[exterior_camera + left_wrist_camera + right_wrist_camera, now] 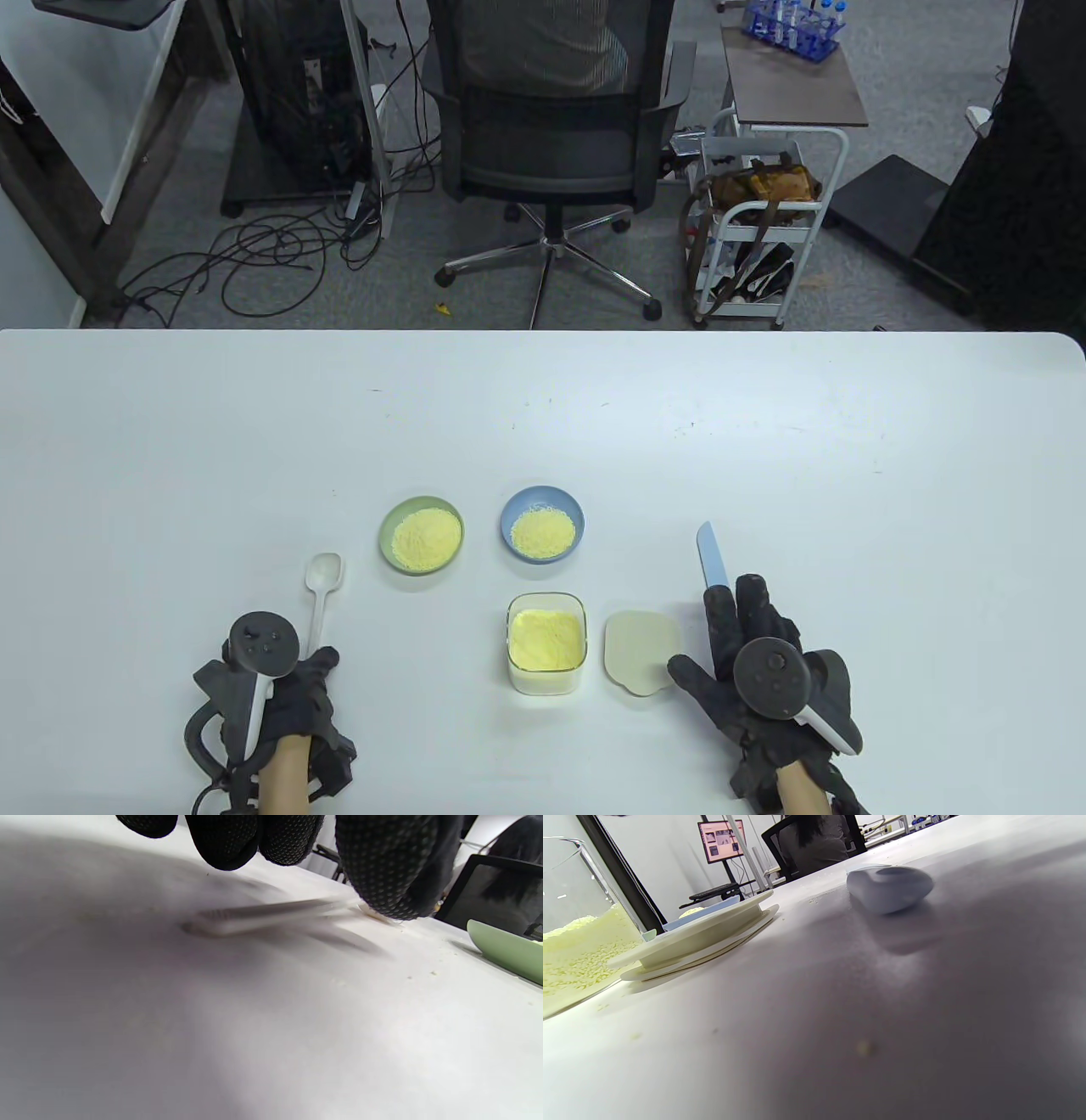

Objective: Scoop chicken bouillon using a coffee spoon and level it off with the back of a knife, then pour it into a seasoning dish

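We see the left hand [293, 692] low on the white surface [764, 441], its fingers [382, 866] curled over the handle end of the white spoon [323, 586] — the bowl points away from us, empty, flat on the surface. The right hand [755, 671] lies with fingers straight and spread over the knife [711, 556]; only the pale blue blade shows beyond them, and we cannot tell whether the handle is gripped. Between the hands stands the clear tub [547, 643] of yellow bouillon, its lid [642, 651] just beside it. Beyond sit a green dish [422, 536] and a blue dish [542, 525] — both already holding yellow granules.
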The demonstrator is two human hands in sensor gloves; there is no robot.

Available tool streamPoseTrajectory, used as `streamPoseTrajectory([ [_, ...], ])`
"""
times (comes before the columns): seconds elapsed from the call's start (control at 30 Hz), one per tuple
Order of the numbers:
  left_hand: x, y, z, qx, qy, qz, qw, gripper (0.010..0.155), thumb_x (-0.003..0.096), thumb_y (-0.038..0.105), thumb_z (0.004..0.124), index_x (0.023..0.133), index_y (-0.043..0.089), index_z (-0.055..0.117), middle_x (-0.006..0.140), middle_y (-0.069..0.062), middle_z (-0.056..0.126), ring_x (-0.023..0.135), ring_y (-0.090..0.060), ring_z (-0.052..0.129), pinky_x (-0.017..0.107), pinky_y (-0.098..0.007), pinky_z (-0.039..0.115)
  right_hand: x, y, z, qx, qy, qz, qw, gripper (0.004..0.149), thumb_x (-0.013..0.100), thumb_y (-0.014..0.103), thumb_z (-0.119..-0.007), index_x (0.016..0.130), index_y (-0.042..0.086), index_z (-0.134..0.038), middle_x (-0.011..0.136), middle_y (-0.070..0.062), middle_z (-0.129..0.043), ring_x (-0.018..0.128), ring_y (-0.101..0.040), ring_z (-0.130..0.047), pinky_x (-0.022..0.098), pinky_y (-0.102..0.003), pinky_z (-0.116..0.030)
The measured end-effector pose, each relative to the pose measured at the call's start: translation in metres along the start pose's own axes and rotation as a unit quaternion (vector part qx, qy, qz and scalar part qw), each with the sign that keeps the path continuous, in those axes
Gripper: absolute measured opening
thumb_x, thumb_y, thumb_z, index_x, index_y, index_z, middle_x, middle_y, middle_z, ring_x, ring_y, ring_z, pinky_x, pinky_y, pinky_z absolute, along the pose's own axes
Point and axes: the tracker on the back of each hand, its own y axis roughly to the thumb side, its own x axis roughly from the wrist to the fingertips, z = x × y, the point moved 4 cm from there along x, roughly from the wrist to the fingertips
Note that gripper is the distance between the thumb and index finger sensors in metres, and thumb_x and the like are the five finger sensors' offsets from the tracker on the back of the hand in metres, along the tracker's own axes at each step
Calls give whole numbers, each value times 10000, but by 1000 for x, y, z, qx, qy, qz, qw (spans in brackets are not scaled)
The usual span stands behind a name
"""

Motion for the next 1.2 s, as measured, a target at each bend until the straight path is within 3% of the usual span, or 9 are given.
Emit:
streamPoseTrajectory([
  [0.27, -14, 11, -18, -36, 31, 47, 998, 958, 328, 593, 822, 1065, 106, 452, 1116, -248, 293, 1037, -350, 549, 703, -643, 454, 0, 16, 10, -18, -14, 36, 999, 934, 488, 581, -689, 936, 249, 60, 1041, -193, 146, 970, -520, -331, 690, -723, -147],
  [0.4, -22, 21, -23, -52, 36, 88, 994, 1048, 329, 738, 695, 1097, 241, 183, 1136, -171, 43, 1142, -345, 246, 727, -727, 265, 0, 44, 28, -53, -66, 87, 993, 973, 465, 581, -728, 922, 291, 81, 1065, -169, 121, 987, -470, -372, 723, -699, -211],
  [0.47, -25, 26, -20, -47, 26, 109, 993, 1051, 325, 791, 625, 1079, 310, 71, 1118, -128, -70, 1148, -322, 95, 724, -744, 192, 3, 64, 33, -76, -82, 121, 986, 981, 434, 570, -773, 956, 286, 8, 1093, -151, 81, 1028, -477, -359, 726, -730, -212],
  [0.53, -26, 31, -14, -43, 4, 125, 991, 1064, 311, 820, 585, 1057, 332, 6, 1099, -105, -132, 1139, -306, 15, 716, -754, 142, 13, 75, 25, -105, -26, 120, 987, 1014, 412, 590, -790, 961, 268, -1, 1105, -163, 62, 1059, -505, -343, 722, -756, -220],
  [0.6, -27, 34, -7, -37, -16, 138, 990, 1075, 305, 839, 558, 1041, 331, -41, 1075, -109, -177, 1125, -310, -34, 706, -758, 109, 29, 79, -1, -152, 106, 82, 979, 1053, 417, 606, -779, 925, 289, 87, 1085, -135, 145, 1083, -514, -200, 733, -742, -123],
  [0.67, -28, 37, -2, -27, -26, 147, 988, 1084, 295, 849, 546, 1030, 338, -65, 1065, -107, -198, 1121, -306, -57, 704, -755, 89, 39, 78, -24, -179, 179, 65, 965, 1079, 409, 616, -779, 902, 280, 120, 1071, -122, 167, 1075, -542, -141, 728, -737, -89],
  [0.87, -32, 41, 4, -21, -43, 163, 986, 1086, 293, 857, 525, 1017, 337, -95, 1052, -109, -220, 1113, -311, -82, 700, -751, 71, 54, 69, -63, -216, 268, 29, 938, 1040, 425, 598, -754, 944, 224, 66, 1116, -186, 17, 1025, -593, -186, 702, -744, -101],
  [1.07, -32, 43, 7, -21, -49, 166, 985, 1091, 291, 858, 524, 1014, 332, -101, 1051, -121, -218, 1112, -313, -80, 699, -748, 72, 59, 63, -62, -160, 254, 33, 953, 904, 444, 510, -770, 986, 297, -79, 1114, -174, -84, 975, -577, -156, 711, -722, -134],
  [1.2, -31, 43, 7, -22, -49, 167, 985, 1089, 294, 856, 529, 1015, 333, -98, 1051, -122, -216, 1113, -313, -79, 699, -749, 70, 58, 69, -39, -179, 170, 39, 968, 893, 407, 507, -832, 1010, 314, -202, 1107, -211, -219, 961, -550, -332, 703, -732, -225],
])
